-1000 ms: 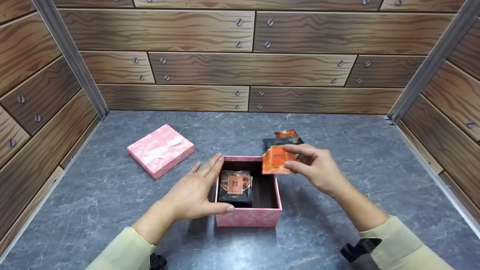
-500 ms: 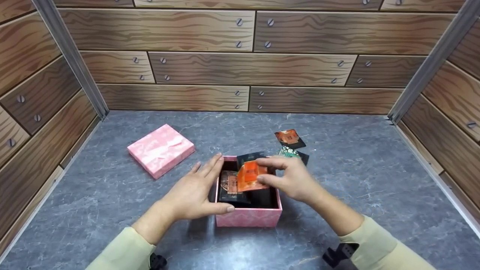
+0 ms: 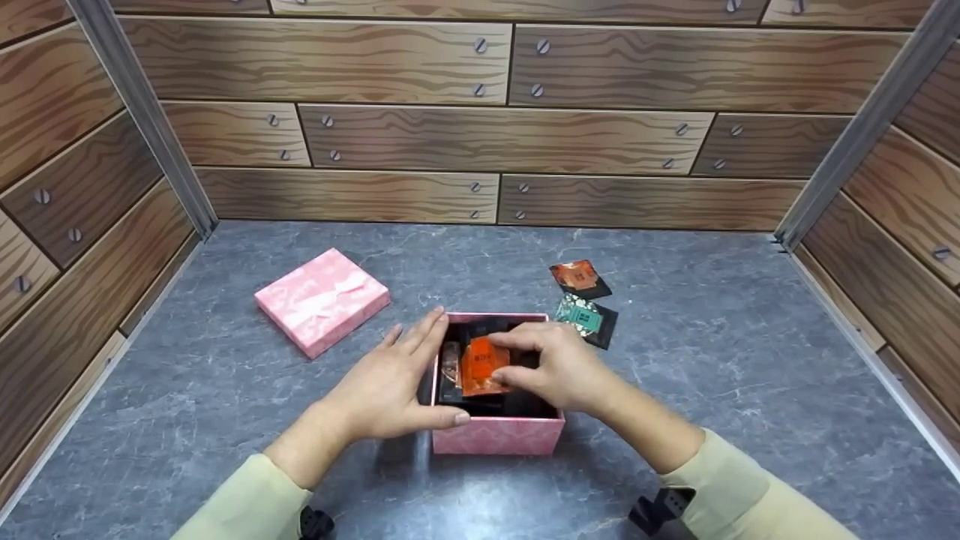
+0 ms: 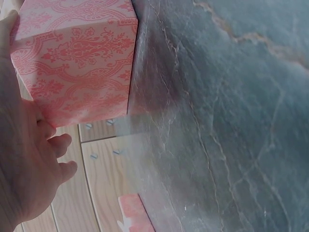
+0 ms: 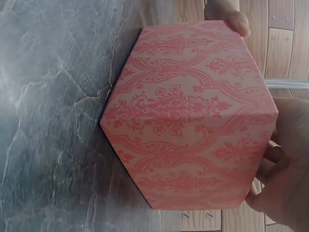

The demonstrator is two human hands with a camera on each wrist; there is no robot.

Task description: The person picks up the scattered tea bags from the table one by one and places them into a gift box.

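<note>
An uncovered pink patterned box (image 3: 498, 436) stands on the table with a dark inside. My left hand (image 3: 382, 386) rests along its left side, fingers stretched to the far left corner and thumb over the front rim. In the left wrist view, the left fingers (image 4: 60, 145) reach beside the box wall. My right hand (image 3: 566, 367) pinches an orange and black sachet (image 3: 480, 367) between thumb and fingers, inside the box opening. Under it, at the left, a dark sachet (image 3: 451, 365) lies partly covered. From the right wrist view, the box wall hides the sachets.
A pink lid (image 3: 322, 300) with a bow lies left of the box. Behind the box to the right lie an orange and black sachet (image 3: 580, 277) and a green and black sachet (image 3: 585, 318). Wood-patterned walls (image 3: 495, 135) enclose the grey marbled table (image 3: 225, 375).
My right hand has carried the orange sachet leftward from above the right rim and down into the box. The green sachet has come into sight behind it. My left hand has stayed in place.
</note>
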